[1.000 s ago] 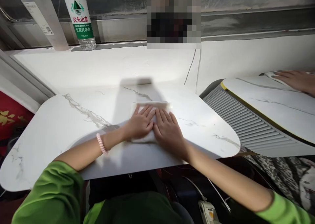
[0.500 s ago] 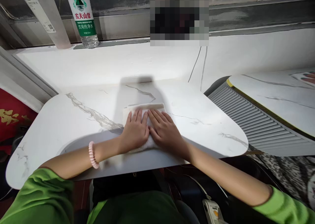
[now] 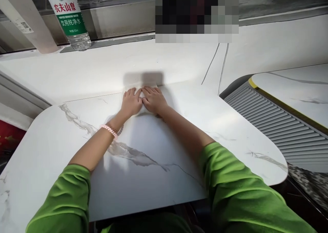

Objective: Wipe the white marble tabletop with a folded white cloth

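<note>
My left hand (image 3: 131,102) and my right hand (image 3: 153,99) lie side by side, palms down and fingers stretched flat, at the far edge of a white marble-patterned table (image 3: 143,158). Both press on a white folded cloth (image 3: 141,112), which is almost wholly hidden beneath them; only a sliver shows by the palms. A pink bead bracelet (image 3: 109,130) circles my left wrist. Both arms, in green sleeves, reach far forward across the tabletop.
A water bottle with a green label (image 3: 69,19) stands on the white ledge (image 3: 107,65) behind the table. Two thin cables (image 3: 217,67) run down the ledge. At the right are a grey ribbed unit (image 3: 276,123) and a second marble table (image 3: 294,89).
Both hands have slid the cloth away from me, from the table's middle to its far edge. My arms are now stretched out. The other person's hand at the right table has left view.
</note>
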Action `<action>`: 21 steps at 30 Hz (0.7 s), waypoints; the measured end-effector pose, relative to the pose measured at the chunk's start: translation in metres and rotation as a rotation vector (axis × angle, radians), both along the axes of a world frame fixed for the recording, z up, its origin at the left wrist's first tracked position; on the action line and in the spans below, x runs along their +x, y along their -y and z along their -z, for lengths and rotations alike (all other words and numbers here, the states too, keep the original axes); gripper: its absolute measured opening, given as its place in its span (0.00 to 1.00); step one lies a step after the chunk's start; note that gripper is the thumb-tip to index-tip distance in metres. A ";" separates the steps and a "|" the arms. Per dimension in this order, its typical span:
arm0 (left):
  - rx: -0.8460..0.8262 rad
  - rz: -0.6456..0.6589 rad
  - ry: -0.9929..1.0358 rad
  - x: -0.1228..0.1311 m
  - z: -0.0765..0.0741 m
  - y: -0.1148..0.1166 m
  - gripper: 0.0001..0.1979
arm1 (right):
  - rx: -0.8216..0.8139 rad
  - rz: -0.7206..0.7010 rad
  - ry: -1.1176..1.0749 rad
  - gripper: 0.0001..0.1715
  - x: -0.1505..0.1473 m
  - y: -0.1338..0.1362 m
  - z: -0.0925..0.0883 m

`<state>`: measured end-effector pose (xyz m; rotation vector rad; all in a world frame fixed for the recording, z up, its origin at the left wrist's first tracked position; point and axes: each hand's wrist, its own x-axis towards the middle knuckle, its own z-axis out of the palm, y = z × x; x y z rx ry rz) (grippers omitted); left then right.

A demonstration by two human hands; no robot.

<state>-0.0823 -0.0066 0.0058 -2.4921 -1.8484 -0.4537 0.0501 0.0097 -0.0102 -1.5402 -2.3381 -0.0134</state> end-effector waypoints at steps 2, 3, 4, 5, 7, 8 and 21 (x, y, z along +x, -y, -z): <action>0.005 0.017 -0.018 -0.002 0.000 -0.008 0.25 | 0.013 0.015 -0.009 0.30 0.000 -0.008 0.000; 0.006 0.024 -0.026 -0.002 0.001 -0.010 0.25 | 0.018 0.020 -0.015 0.29 0.000 -0.009 0.000; 0.004 0.027 -0.034 -0.002 0.001 -0.012 0.25 | 0.023 0.020 -0.022 0.29 0.000 -0.010 0.001; -0.001 0.025 -0.042 -0.002 0.001 -0.012 0.25 | 0.028 0.015 -0.031 0.29 0.000 -0.010 0.001; -0.020 0.015 -0.056 -0.002 0.001 -0.010 0.26 | 0.039 0.002 -0.041 0.30 0.001 -0.008 0.001; -0.030 0.008 -0.062 -0.001 0.001 -0.007 0.26 | 0.040 0.000 -0.039 0.30 0.001 -0.005 0.001; -0.071 0.091 -0.078 -0.016 0.000 0.138 0.26 | 0.033 -0.012 0.087 0.33 -0.004 0.150 -0.001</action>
